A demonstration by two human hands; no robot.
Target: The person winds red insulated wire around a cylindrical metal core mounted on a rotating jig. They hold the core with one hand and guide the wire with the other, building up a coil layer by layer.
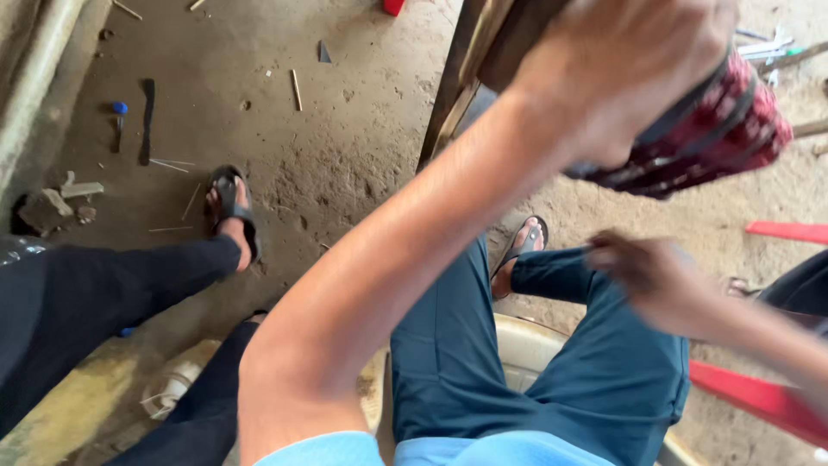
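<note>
My left hand (pixel 621 60) reaches up and forward at the top of the view. It is closed over a dark red patterned object with black bands (pixel 716 138), pressed against a wooden frame (pixel 457 78). The object's shape is partly hidden under my fingers. My right hand (pixel 655 276) hovers lower on the right, above my knee in teal trousers (pixel 604 371). It is blurred, with its fingers loosely curled, and I see nothing in it. It sits apart from the red object, some way below it.
Another person's legs in black trousers (pixel 95 285), with a sandalled foot (pixel 231 211), sit on the left. My own sandalled foot (pixel 522 250) rests on the dirt floor (pixel 345 155), strewn with sticks and scraps. A cream plastic seat (pixel 530 349) is under me; red plastic pieces (pixel 750 397) lie right.
</note>
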